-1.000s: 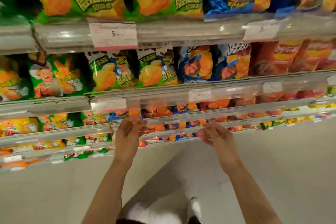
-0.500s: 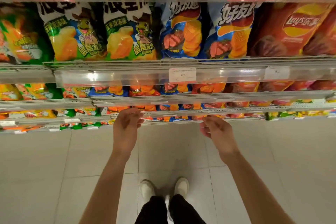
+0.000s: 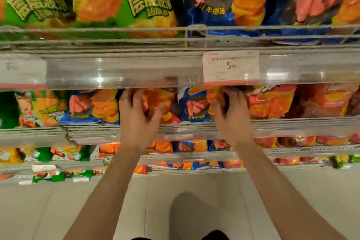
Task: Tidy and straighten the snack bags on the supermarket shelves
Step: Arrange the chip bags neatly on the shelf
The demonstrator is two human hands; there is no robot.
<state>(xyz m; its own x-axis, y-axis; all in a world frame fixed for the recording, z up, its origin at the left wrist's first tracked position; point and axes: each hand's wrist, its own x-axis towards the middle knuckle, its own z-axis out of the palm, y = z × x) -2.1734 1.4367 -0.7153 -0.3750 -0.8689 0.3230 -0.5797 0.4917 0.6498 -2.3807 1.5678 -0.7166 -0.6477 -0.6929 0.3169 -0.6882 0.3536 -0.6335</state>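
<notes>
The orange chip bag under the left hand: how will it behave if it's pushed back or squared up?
The orange chip bag looks puffed with air, so it is probably light and gives under the left hand. Its glossy film may slip under the fingers. Standing on edge behind only a low shelf rail, it could tip forward if nudged hard.

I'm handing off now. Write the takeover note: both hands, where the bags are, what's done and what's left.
Left hand: reaching into the second shelf, fingers curled on an orange bag.
Right hand: same shelf, fingers round the right edge of the blue bag, beside the red bag.
Top shelf: green bags and blue ones stand upright, facing out.
Done: nothing clearly finished on the second shelf.
Left: square these bags, then probably the lower rows, too blurred to judge.
</notes>
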